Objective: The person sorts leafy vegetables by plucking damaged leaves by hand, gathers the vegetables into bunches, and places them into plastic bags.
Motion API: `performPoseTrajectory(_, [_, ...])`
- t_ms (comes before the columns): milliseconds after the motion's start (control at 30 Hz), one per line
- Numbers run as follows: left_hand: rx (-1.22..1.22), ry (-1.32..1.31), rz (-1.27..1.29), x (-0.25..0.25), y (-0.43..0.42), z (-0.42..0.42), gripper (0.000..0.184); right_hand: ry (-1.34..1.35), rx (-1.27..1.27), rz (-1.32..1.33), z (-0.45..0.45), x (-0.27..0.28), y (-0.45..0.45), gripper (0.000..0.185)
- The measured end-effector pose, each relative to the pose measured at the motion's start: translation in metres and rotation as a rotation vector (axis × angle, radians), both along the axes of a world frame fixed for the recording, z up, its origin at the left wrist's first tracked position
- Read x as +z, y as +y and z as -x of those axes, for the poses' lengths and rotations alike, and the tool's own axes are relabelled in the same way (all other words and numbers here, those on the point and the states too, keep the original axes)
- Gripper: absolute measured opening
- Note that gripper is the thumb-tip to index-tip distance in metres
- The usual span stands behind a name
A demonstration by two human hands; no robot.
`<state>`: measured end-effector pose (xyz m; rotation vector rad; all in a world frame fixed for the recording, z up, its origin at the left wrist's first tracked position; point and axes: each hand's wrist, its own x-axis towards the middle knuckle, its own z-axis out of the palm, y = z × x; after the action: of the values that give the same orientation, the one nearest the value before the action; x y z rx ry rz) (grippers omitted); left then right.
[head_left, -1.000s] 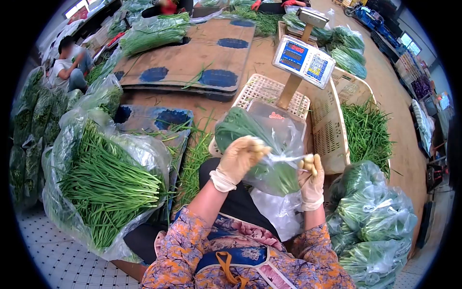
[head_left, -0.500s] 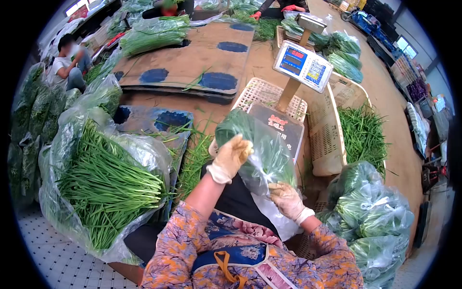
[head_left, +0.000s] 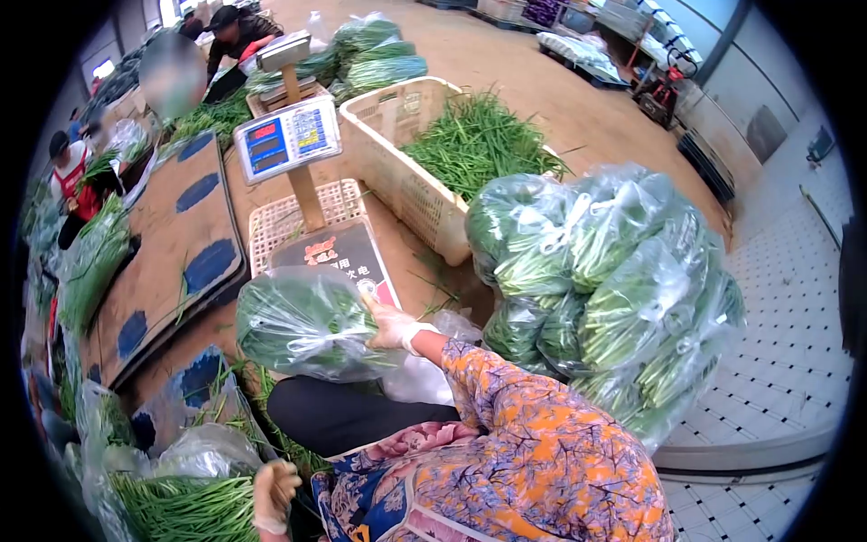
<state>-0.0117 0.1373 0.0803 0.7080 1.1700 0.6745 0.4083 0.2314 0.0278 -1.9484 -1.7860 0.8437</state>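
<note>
My right hand (head_left: 390,327), in a pale glove, grips the right end of a clear bag of green stalks (head_left: 302,325), tied with a white knot. The bag is in front of the scale's platform (head_left: 348,253) and covers its near part. My left hand (head_left: 275,492), also gloved, is low in the view with its fingers curled, beside the large open bag of loose green stalks (head_left: 194,506); whether anything is between its fingers is hidden. The scale display (head_left: 287,137) shows red digits that I cannot read.
Filled bags (head_left: 614,289) are piled at my right. A cream crate (head_left: 406,181) of loose greens stands behind the scale. Blue-patched boards (head_left: 172,244) lie at the left. Other people work at the back left, one in a red apron (head_left: 79,185).
The view has swung right. My left hand has come off the tied bag and moved down toward the open bag. My right hand still holds the tied bag, now at its end.
</note>
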Motion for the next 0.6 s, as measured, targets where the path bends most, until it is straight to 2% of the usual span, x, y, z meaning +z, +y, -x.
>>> performPoseTrajectory(33, [-0.083,-0.048,0.091,-0.026,-0.014,0.018,0.046,0.108,-0.038,0.074,0.0,0.015,0.002,0.096])
performPoseTrajectory(100, [-0.161,-0.132,0.23,-0.036,-0.047,0.024,0.045,0.254,-0.109,0.117,-0.003,0.051,0.003,0.079])
performPoseTrajectory(133, [-0.075,-0.163,0.388,-0.074,-0.063,0.042,0.045,0.27,-0.14,0.046,-0.007,0.074,0.002,0.077])
performPoseTrajectory(167, [-0.172,-0.259,0.432,-0.091,-0.071,0.064,0.048,0.33,-0.173,-0.028,-0.016,0.09,0.002,0.078])
performPoseTrajectory(200, [-0.268,-0.356,0.478,-0.1,-0.075,0.075,0.055,0.328,-0.18,-0.147,-0.028,0.111,0.002,0.082])
performPoseTrajectory(233, [-0.204,-0.495,0.507,-0.08,-0.074,0.063,0.05,0.505,-0.193,-0.281,-0.036,0.158,-0.015,0.085])
performPoseTrajectory(267, [-0.126,-0.537,0.489,-0.069,-0.075,0.062,0.048,0.431,-0.236,-0.373,-0.056,0.18,-0.023,0.086])
performPoseTrajectory(300, [-0.099,-0.496,0.477,-0.063,-0.075,0.059,0.047,0.27,-0.272,-0.416,-0.071,0.225,-0.042,0.088])
performPoseTrajectory(367, [-0.092,-0.459,0.465,-0.066,-0.073,0.057,0.047,-0.135,-0.35,-0.791,-0.133,0.252,-0.07,0.088])
performPoseTrajectory(433, [-0.075,-0.422,0.454,-0.085,-0.071,0.064,0.046,-0.153,-0.418,-0.994,-0.171,0.303,-0.118,0.08])
performPoseTrajectory(467, [-0.086,-0.424,0.453,-0.086,-0.07,0.065,0.046,-0.095,-0.443,-1.065,-0.193,0.32,-0.142,0.078])
performPoseTrajectory(500, [-0.076,-0.399,0.464,-0.086,-0.069,0.065,0.046,-0.362,-0.572,-1.142,-0.22,0.332,-0.167,0.078])
performPoseTrajectory(533, [-0.063,-0.374,0.476,-0.087,-0.069,0.066,0.045,-0.408,-0.661,-1.189,-0.232,0.345,-0.19,0.076])
performPoseTrajectory(567, [-0.078,-0.417,0.476,-0.09,-0.069,0.069,0.045,-0.613,-0.843,-1.177,-0.238,0.356,-0.213,0.072])
performPoseTrajectory(600, [-0.084,-0.406,0.468,-0.091,-0.068,0.069,0.045,-0.597,-0.926,-1.107,-0.233,0.368,-0.234,0.068])
